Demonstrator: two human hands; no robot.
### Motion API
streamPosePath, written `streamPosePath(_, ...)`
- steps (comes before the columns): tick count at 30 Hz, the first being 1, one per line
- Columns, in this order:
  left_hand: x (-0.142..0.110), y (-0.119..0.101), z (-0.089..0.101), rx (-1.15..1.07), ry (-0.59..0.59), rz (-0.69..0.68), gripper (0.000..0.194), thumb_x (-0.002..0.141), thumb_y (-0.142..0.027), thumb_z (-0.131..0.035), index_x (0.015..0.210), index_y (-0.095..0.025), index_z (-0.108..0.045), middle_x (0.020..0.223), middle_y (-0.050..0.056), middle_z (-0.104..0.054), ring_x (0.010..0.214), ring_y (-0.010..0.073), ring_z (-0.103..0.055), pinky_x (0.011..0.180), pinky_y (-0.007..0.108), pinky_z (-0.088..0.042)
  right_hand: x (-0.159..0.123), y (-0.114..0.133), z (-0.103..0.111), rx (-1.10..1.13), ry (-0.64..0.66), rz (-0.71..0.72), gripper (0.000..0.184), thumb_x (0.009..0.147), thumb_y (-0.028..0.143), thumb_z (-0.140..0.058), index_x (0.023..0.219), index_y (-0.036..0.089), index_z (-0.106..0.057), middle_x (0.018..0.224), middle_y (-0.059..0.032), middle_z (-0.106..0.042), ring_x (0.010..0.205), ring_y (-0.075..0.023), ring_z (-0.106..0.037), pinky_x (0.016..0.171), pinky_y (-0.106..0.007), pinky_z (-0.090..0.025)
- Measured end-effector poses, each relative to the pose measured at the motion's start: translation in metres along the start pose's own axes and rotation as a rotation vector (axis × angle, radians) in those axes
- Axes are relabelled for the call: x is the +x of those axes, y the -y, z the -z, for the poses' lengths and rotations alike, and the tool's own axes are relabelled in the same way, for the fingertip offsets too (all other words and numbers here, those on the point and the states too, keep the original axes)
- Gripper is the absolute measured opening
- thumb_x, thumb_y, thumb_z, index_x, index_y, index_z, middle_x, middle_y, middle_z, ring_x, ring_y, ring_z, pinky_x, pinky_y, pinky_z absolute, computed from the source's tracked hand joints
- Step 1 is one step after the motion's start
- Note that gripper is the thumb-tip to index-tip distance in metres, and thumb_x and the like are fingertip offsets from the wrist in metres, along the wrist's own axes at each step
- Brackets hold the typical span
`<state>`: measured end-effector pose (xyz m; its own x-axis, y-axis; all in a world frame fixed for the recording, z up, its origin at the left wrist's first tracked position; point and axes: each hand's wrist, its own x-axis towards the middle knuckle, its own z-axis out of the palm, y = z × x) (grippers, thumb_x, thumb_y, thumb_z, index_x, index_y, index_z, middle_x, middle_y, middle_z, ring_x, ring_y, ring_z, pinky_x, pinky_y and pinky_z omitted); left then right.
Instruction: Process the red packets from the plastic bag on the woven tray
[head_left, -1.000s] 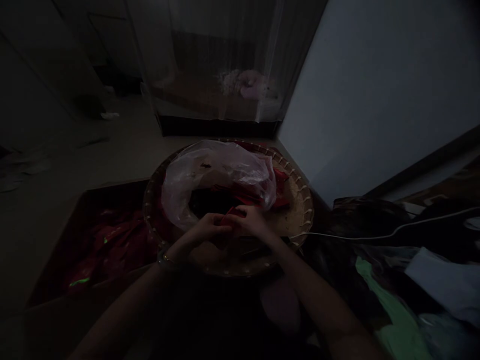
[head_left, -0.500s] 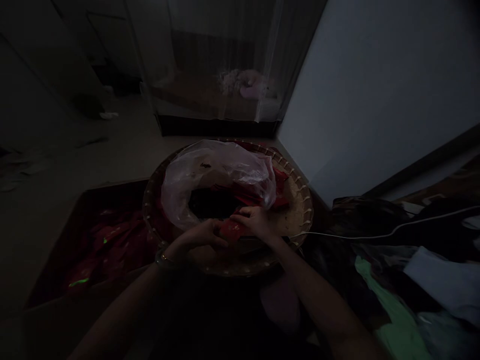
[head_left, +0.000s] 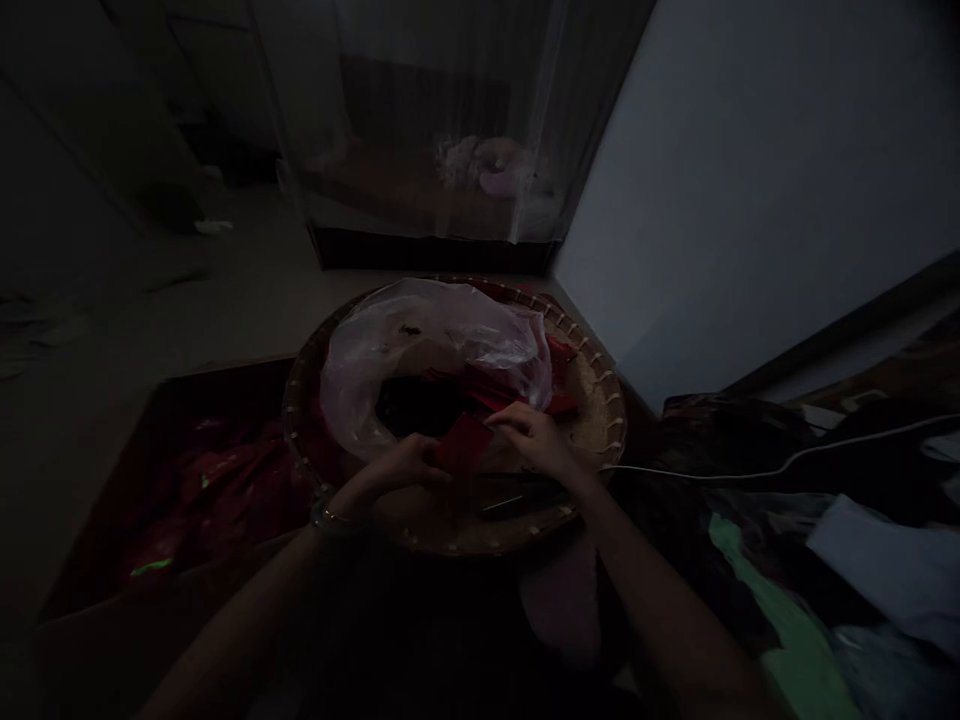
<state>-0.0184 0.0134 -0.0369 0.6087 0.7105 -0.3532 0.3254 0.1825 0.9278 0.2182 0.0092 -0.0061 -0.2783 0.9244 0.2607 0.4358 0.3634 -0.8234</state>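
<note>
My left hand (head_left: pixel 409 465) is closed on the left edge of a small red pouch (head_left: pixel 463 445), which looks like cloth or paper. At its upper right corner my right hand (head_left: pixel 529 435) pinches with thumb and fingers; a tiny dark bit seems to be at the fingertips, too small to name. Both hands are over a round woven bamboo tray (head_left: pixel 600 390). Just beyond them lies an open clear plastic bag (head_left: pixel 360 370) with dark contents (head_left: pixel 420 403). Several red pieces (head_left: pixel 562 403) lie on the tray beside the bag.
A box of red pouches (head_left: pixel 225 480) stands to the left. A white cable (head_left: pixel 697 474) runs from the tray to the right, above piled clothes (head_left: pixel 795 600). A dark, thin object (head_left: pixel 517 495) lies at the tray's near side. A pale wall (head_left: pixel 750 180) rises on the right.
My right hand has moved slightly right and now pinches at the pouch's upper corner. The red pouch has turned and tilted up. My left hand has stayed nearly in place.
</note>
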Motion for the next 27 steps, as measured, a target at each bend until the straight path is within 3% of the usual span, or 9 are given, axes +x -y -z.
streamPosePath(4, -0.001, 0.0, -0.002, 0.026, -0.029, -0.006, 0.034, 0.058, -0.019, -0.069, 0.09, -0.01, -0.066, 0.066, -0.002, -0.063, 0.057, 0.0112, -0.055, 0.055, 0.021, -0.043, 0.008, 0.006, 0.0, 0.002, 0.25, -0.039, 0.024, 0.081, 0.024, -0.052, 0.097, 0.016, -0.069, 0.092, -0.0067, -0.067, 0.086, -0.0167, -0.061, 0.077, -0.028, -0.045)
streamPosePath(7, 0.0, 0.002, -0.003, 0.088, -0.066, -0.023, 0.03, 0.058, -0.019, -0.068, 0.086, -0.01, -0.067, 0.064, -0.002, -0.062, 0.057, 0.0115, -0.053, 0.055, 0.02, -0.041, 0.015, 0.013, 0.001, -0.005, 0.343, -0.12, 0.03, 0.087, 0.031, -0.046, 0.1, 0.015, -0.068, 0.098, -0.0063, -0.069, 0.088, -0.018, -0.061, 0.078, -0.028, -0.045)
streamPosePath(10, 0.003, 0.005, -0.003, 0.185, -0.134, -0.055, 0.028, 0.06, -0.021, -0.067, 0.085, -0.01, -0.069, 0.065, -0.003, -0.062, 0.059, 0.0122, -0.053, 0.056, 0.02, -0.039, 0.025, 0.022, 0.003, -0.077, 0.425, -0.142, 0.037, 0.09, 0.032, -0.038, 0.092, 0.012, -0.07, 0.09, -0.005, -0.07, 0.08, -0.0177, -0.061, 0.072, -0.027, -0.045)
streamPosePath(15, 0.004, 0.006, -0.002, 0.388, -0.251, -0.09, 0.028, 0.064, -0.026, -0.064, 0.087, -0.012, -0.071, 0.066, -0.003, -0.062, 0.063, 0.014, -0.054, 0.056, 0.018, -0.036, 0.045, 0.034, 0.006, -0.184, 0.58, -0.048, 0.032, 0.077, 0.014, -0.047, 0.098, 0.016, -0.071, 0.084, 0.001, -0.07, 0.075, -0.014, -0.06, 0.066, -0.02, -0.041)
streamPosePath(19, 0.002, 0.004, -0.003, 0.455, -0.285, -0.154, 0.028, 0.068, -0.03, -0.063, 0.089, -0.014, -0.072, 0.068, -0.003, -0.063, 0.065, 0.014, -0.054, 0.057, 0.018, -0.035, 0.055, 0.04, -0.002, -0.281, 0.728, -0.042, 0.029, 0.071, 0.02, -0.059, 0.097, 0.019, -0.072, 0.082, 0.0014, -0.071, 0.071, -0.0145, -0.061, 0.06, -0.019, -0.04)
streamPosePath(23, 0.002, 0.005, -0.004, 0.46, -0.281, -0.17, 0.028, 0.068, -0.029, -0.063, 0.09, -0.013, -0.072, 0.069, -0.003, -0.062, 0.065, 0.013, -0.052, 0.056, 0.017, -0.033, 0.06, 0.043, -0.013, -0.48, 0.71, -0.058, 0.024, 0.067, 0.017, -0.063, 0.087, 0.02, -0.074, 0.078, -0.0023, -0.072, 0.07, -0.0155, -0.062, 0.055, -0.019, -0.036)
streamPosePath(27, 0.004, 0.009, -0.002, 0.447, -0.305, -0.14, 0.028, 0.066, -0.031, -0.063, 0.084, -0.012, -0.072, 0.065, -0.003, -0.059, 0.063, 0.0127, -0.051, 0.055, 0.017, -0.032, 0.062, 0.045, -0.011, -0.524, 0.654, -0.036, 0.023, 0.067, 0.014, -0.06, 0.085, 0.019, -0.075, 0.072, -0.0014, -0.07, 0.067, -0.0147, -0.061, 0.053, -0.019, -0.033)
